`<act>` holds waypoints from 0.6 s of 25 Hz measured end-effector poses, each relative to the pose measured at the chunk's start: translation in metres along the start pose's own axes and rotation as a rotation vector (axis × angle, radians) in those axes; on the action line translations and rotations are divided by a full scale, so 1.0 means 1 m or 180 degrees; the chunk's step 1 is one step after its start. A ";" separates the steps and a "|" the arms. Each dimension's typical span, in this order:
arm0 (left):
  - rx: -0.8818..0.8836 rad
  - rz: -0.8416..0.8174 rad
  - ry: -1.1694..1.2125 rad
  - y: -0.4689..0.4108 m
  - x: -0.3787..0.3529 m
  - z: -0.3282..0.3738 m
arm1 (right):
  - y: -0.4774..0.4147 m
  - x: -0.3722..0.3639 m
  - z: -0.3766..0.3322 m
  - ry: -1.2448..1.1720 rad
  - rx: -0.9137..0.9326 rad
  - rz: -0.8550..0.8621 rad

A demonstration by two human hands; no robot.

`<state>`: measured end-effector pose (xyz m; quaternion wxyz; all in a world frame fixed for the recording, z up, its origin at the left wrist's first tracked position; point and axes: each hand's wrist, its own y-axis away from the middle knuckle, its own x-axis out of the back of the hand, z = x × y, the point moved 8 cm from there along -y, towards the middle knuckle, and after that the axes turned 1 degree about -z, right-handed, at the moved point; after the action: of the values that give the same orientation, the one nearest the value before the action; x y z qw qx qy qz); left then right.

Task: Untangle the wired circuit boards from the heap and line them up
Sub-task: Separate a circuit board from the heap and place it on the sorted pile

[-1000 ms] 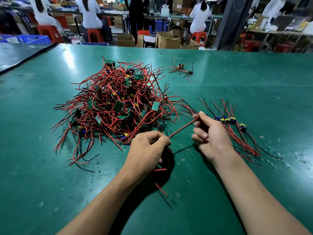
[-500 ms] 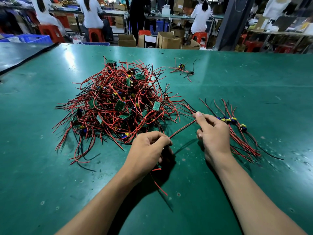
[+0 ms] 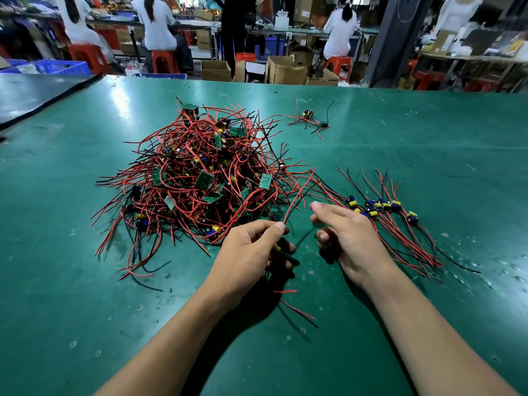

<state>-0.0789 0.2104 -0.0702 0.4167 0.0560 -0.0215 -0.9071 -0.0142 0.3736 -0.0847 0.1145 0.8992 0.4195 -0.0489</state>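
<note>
Green table (image 3: pixel 400 144) carries the tangled heap (image 3: pixel 197 178) at centre-left and a row of lined-up boards (image 3: pixel 383 208) at right. Curled fingers (image 3: pixel 265 228) of the left hand (image 3: pixel 248 252) grip one wired board (image 3: pixel 276 248) and pinch its red wire (image 3: pixel 297 195). Beside it, the right hand (image 3: pixel 350 238) has loose fingers and holds nothing.

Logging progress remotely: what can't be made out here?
Head view.
The held board is mostly covered by curled fingers of the left hand.
In the heap, board count is buried under wires.
The lined-up row has near wires hidden behind the right hand.
The far stray cluster is too small to count.
</note>
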 end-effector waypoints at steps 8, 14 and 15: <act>-0.0751 -0.0208 0.0237 0.005 -0.001 0.029 | 0.022 -0.037 -0.003 0.0848 0.0307 -0.1199; -0.0805 -0.0131 0.0853 0.003 0.006 0.034 | 0.038 -0.065 -0.005 -0.0249 0.0064 -0.1825; -0.0823 -0.0127 0.0915 0.003 0.006 0.034 | 0.036 -0.066 -0.007 -0.0418 0.0143 -0.1731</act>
<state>-0.0845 0.2043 -0.0372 0.4011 0.1313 0.1561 -0.8930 -0.0291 0.3037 -0.0598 0.1042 0.7508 0.6358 -0.1453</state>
